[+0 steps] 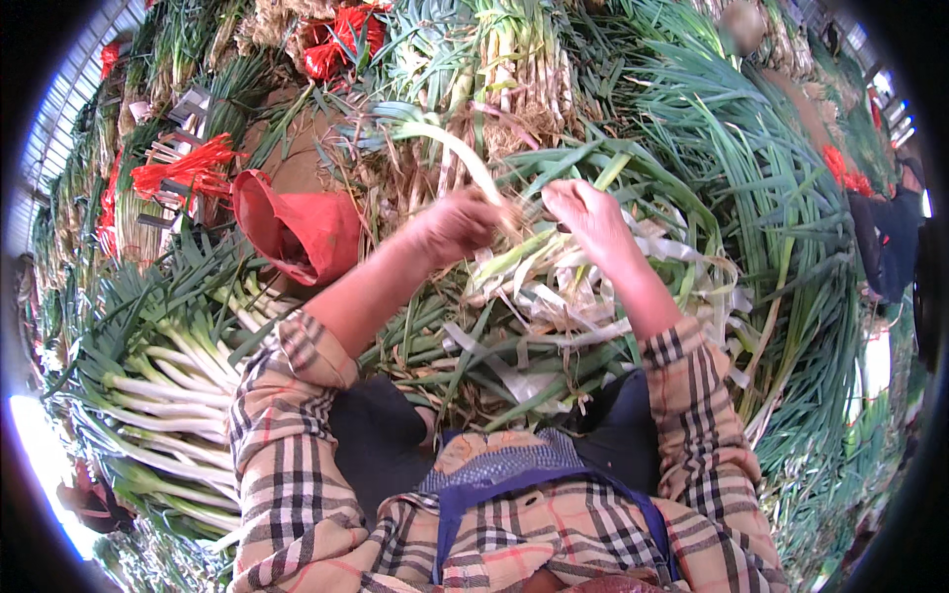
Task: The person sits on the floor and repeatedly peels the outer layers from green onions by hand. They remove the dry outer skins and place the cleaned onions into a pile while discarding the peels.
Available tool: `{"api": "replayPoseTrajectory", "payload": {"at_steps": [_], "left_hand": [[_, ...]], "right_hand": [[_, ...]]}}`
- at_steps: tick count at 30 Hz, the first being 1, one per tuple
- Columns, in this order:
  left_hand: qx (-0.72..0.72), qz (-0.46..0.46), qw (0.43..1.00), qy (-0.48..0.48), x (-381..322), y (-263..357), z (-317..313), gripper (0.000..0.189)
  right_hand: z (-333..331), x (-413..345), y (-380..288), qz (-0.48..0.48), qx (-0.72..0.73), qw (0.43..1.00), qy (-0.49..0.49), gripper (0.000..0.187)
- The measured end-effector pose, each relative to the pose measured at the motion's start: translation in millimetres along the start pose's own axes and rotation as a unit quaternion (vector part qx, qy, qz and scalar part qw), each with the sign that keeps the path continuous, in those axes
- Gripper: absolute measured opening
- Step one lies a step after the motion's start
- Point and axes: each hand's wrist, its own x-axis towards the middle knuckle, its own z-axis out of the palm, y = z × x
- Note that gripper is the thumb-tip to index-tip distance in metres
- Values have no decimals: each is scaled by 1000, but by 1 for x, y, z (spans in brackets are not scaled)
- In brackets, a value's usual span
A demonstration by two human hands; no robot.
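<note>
My left hand (468, 221), blurred, is closed around a leek-like green onion (468, 157). The white stalk curves up and away from me, and its root end lies beside my fingers, towards my right hand. My right hand (588, 211) is just right of those roots, with thumb and fingertips drawn together. Whether anything is pinched between them is hard to see. Below both hands lies a heap of peeled leaves and pale skins (571, 285). To my left, several white-stemmed green onions (174, 411) lie side by side, leaves outward.
A red plastic bucket (319, 230) lies tilted left of my left forearm. Red ties (189, 174) hang on a rack behind it. Unpeeled onions with roots (523, 74) stand ahead. Long green leaves (749, 193) pile up at right. A person in dark clothes (886, 230) is at far right.
</note>
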Motion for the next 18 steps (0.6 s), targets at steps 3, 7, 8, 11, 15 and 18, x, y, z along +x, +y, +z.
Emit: {"api": "replayPoseTrajectory", "payload": {"at_steps": [3, 7, 8, 11, 15, 18], "left_hand": [[-21, -30, 999, -9, -32, -67, 80, 31], [80, -97, 991, -35, -68, -97, 110, 27], [141, -94, 985, -27, -76, -88, 99, 28], [248, -3, 963, 105, -88, -45, 57, 40], [-2, 41, 968, 247, -85, 2, 7, 70], [-172, 56, 946, 269, -54, 12, -1, 62]], "right_hand": [[9, -2, 14, 208, 172, 958, -100, 37], [18, -20, 22, 286, 184, 924, -173, 26], [14, -25, 19, 232, 165, 944, -165, 26], [-8, -33, -4, 195, 129, 964, -128, 21], [-25, -70, -45, 125, 162, 962, -182, 23], [-19, -94, -65, 121, 191, 951, -211, 24]]}}
